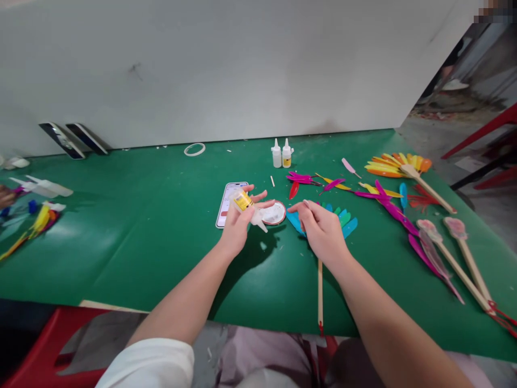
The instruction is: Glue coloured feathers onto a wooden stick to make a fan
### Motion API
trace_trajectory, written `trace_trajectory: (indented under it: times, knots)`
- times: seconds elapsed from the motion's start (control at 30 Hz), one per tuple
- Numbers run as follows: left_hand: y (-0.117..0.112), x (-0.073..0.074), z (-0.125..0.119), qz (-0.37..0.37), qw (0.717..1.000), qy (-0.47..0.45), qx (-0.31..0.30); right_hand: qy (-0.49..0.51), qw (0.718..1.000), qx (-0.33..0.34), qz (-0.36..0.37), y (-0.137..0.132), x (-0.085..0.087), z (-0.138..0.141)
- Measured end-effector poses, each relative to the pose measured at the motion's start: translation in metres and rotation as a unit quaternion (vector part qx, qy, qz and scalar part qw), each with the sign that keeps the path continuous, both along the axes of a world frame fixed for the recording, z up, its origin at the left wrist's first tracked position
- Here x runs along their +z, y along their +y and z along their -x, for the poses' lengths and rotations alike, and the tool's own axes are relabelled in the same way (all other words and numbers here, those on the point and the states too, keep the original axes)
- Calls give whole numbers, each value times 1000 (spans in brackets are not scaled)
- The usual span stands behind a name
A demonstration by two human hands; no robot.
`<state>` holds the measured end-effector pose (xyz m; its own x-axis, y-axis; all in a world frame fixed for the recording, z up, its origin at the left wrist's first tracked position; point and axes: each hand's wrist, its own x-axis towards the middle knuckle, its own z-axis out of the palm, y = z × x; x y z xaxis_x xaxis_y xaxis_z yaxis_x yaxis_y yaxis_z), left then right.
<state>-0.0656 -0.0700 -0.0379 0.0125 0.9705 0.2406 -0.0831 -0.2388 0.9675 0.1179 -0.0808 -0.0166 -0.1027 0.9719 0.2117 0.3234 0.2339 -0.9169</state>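
A small glue bottle [244,200] with a yellow label and a white nozzle lies in my left hand [237,225], its tip pointing down to the right. The thumb is around the bottle while the other fingers stretch out. My right hand [322,229] is just above a fan of blue and green feathers [349,227], fingers curled together and the index finger pointing left. Whatever is between those fingers, if anything, is hidden. Below that hand runs the fan's wooden handle [320,293]. Between my hands sits a round white lid [275,213] with a red rim.
A lit phone [223,207] lies behind my left hand. Two glue bottles [281,155] stand farther back. Loose magenta feathers [388,202], a yellow-orange feather fan [390,164] and wooden handles [470,264] lie rightward. Another person's hand [5,197] is at far left.
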Motion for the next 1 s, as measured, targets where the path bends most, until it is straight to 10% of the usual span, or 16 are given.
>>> trace_trajectory:
  times: [0.43, 1.0]
  knots:
    - [5, 2, -5, 87, 994, -70, -5, 47, 997, -28, 50, 13, -14, -7]
    - [-3, 3, 4, -75, 989, 121, 34, 177, 979, -83, 60, -22, -31, -25]
